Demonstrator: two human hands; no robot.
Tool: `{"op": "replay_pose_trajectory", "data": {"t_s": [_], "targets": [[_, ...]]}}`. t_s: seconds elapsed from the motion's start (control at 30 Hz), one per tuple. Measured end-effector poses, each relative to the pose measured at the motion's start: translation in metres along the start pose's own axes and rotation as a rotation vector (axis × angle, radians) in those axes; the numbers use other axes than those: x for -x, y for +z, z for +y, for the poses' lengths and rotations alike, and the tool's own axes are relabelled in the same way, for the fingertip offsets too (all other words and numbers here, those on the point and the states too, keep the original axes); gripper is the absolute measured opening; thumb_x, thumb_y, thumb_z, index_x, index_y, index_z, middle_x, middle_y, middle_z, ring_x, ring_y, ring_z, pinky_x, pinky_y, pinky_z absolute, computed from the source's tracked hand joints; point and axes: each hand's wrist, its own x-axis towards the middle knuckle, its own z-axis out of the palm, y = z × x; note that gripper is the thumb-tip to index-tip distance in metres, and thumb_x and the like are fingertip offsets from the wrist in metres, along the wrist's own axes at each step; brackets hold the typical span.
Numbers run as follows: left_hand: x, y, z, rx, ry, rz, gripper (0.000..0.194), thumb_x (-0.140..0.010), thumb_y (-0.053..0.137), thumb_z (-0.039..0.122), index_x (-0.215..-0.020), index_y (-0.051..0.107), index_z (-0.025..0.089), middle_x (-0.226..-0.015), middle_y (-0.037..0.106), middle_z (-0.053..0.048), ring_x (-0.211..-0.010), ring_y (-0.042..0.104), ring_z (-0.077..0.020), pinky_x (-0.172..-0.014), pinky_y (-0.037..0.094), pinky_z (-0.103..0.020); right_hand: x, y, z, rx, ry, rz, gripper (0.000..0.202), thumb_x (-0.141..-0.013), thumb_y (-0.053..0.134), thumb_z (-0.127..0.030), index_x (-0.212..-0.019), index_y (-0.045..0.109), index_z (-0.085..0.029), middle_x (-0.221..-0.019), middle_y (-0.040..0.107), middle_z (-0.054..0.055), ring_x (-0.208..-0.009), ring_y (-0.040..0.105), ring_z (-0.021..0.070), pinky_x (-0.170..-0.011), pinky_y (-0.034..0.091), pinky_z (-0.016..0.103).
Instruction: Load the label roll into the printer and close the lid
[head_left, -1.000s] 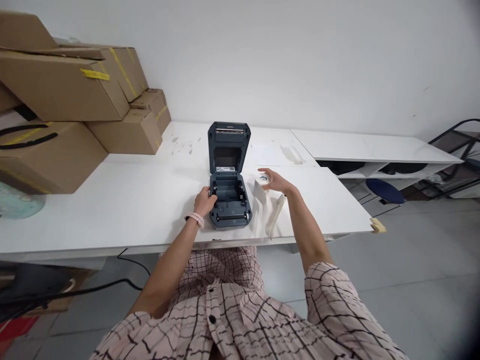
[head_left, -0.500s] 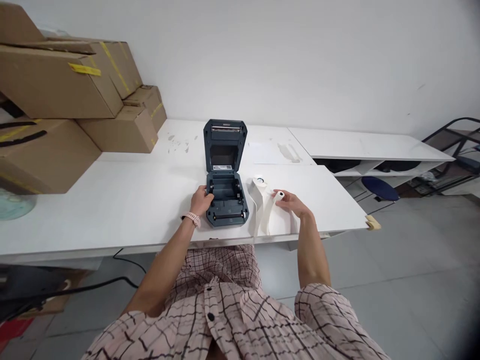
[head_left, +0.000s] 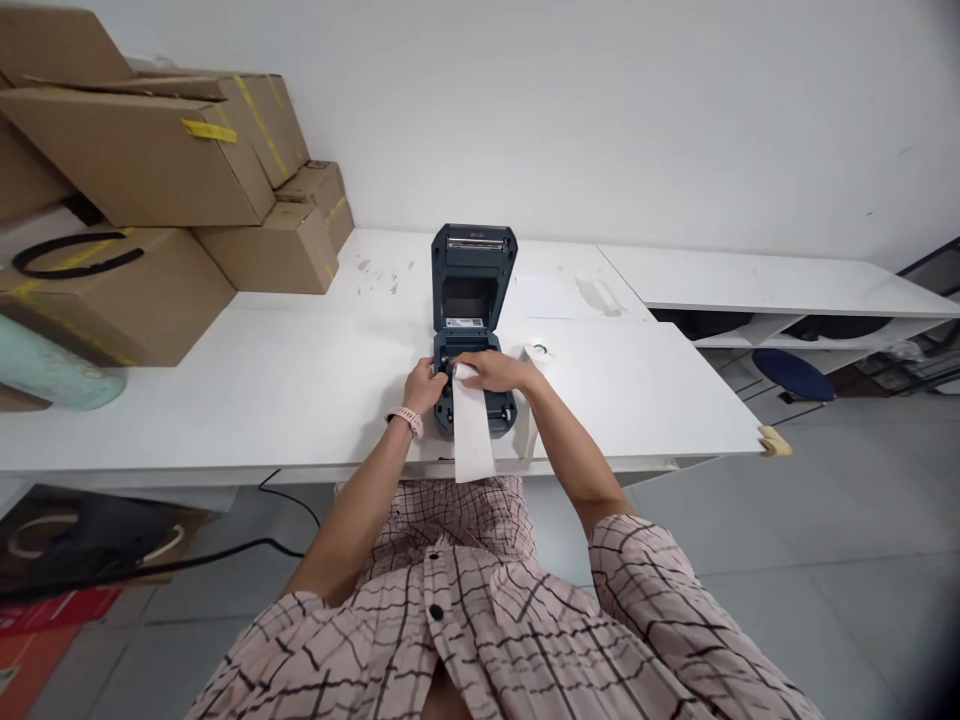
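A dark label printer (head_left: 474, 275) stands on the white table with its lid raised. My left hand (head_left: 425, 388) is closed on the left edge of its base, thumb over the inner side. In my right hand (head_left: 491, 371) is a small white paper roll (head_left: 465, 372), held over the printer's open bay. Its loose paper strip (head_left: 472, 440) hangs down across the printer's front and past the table edge. My right hand hides much of the bay. Right of the printer stands a second white paper roll (head_left: 538, 353), with a strip running toward the table's front edge.
Cardboard boxes (head_left: 150, 160) are stacked on the table's left side, with a light green bottle (head_left: 67, 370) lying near them. A white shelf unit (head_left: 750, 275) extends to the right, a blue stool (head_left: 793, 373) beside it. Black cables (head_left: 225, 548) hang below the table.
My right hand has moved left with the paper roll, from beside the printer to over its open bay, and the strip came along. My left hand has stayed at the printer's left edge.
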Motion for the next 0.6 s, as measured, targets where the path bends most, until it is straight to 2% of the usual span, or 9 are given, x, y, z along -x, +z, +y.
{"op": "replay_pose_trajectory", "data": {"t_s": [0.1,0.23,0.33,0.4,0.47,0.53,0.6], "targets": [[0.001,0.001,-0.001,0.035,0.000,-0.007,0.046,-0.080,0.057,0.023,-0.125,0.063,0.015,-0.073,0.063,-0.001,-0.065,0.058,-0.0182,-0.063,0.044,-0.029,0.009,0.026,-0.005,0.044,-0.016,0.075,0.049,-0.098,0.055,-0.021,-0.147,0.056,-0.021,-0.150,0.060,0.012,-0.135,0.060,0.0302,-0.111,0.050,0.051],[0.003,0.001,-0.001,0.072,-0.003,-0.004,0.048,-0.080,0.057,0.023,-0.127,0.062,0.014,-0.070,0.060,0.000,-0.061,0.056,-0.0172,-0.059,0.042,-0.028,0.047,0.052,-0.023,0.138,-0.063,0.245,0.043,-0.101,0.047,-0.014,-0.141,0.063,-0.019,-0.154,0.056,0.011,-0.149,0.046,0.0306,-0.120,0.042,0.056],[0.006,0.000,0.000,0.104,-0.014,0.003,0.048,-0.080,0.058,0.024,-0.127,0.063,0.014,-0.069,0.058,0.000,-0.060,0.055,-0.0169,-0.058,0.042,-0.029,0.076,0.067,-0.040,0.131,-0.081,0.280,0.047,-0.104,0.041,-0.014,-0.146,0.058,-0.024,-0.155,0.055,0.009,-0.149,0.046,0.0276,-0.121,0.041,0.057],[0.007,0.000,-0.001,0.131,-0.027,0.017,0.049,-0.080,0.059,0.025,-0.128,0.063,0.014,-0.073,0.061,-0.002,-0.064,0.058,-0.0176,-0.061,0.044,-0.029,0.093,0.074,-0.049,0.109,-0.071,0.264,0.048,-0.106,0.043,-0.021,-0.153,0.050,-0.028,-0.161,0.047,0.007,-0.152,0.042,0.0268,-0.123,0.039,0.057],[0.008,0.002,-0.002,0.181,-0.032,0.027,0.050,-0.079,0.061,0.025,-0.128,0.063,0.015,-0.087,0.068,-0.006,-0.076,0.063,-0.0194,-0.067,0.048,-0.030,0.107,0.079,-0.054,0.092,-0.067,0.232,0.051,-0.106,0.048,-0.035,-0.157,0.042,-0.033,-0.167,0.037,0.005,-0.155,0.035,0.0275,-0.125,0.035,0.058],[0.007,0.004,-0.003,0.282,-0.031,0.006,0.052,-0.078,0.063,0.025,-0.130,0.061,0.016,-0.110,0.071,-0.011,-0.094,0.067,-0.0215,-0.076,0.052,-0.030,0.117,0.084,-0.056,0.082,-0.085,0.201,0.069,-0.098,0.062,-0.051,-0.160,0.035,-0.035,-0.171,0.027,0.006,-0.158,0.028,0.0302,-0.127,0.030,0.060],[0.007,0.006,-0.004,0.413,-0.037,-0.055,0.057,-0.079,0.064,0.027,-0.135,0.057,0.017,-0.129,0.067,-0.013,-0.108,0.066,-0.0231,-0.083,0.054,-0.031,0.120,0.090,-0.057,0.086,-0.102,0.187,0.098,-0.082,0.077,-0.060,-0.163,0.028,-0.035,-0.172,0.021,0.008,-0.159,0.022,0.0333,-0.127,0.027,0.061]]}}
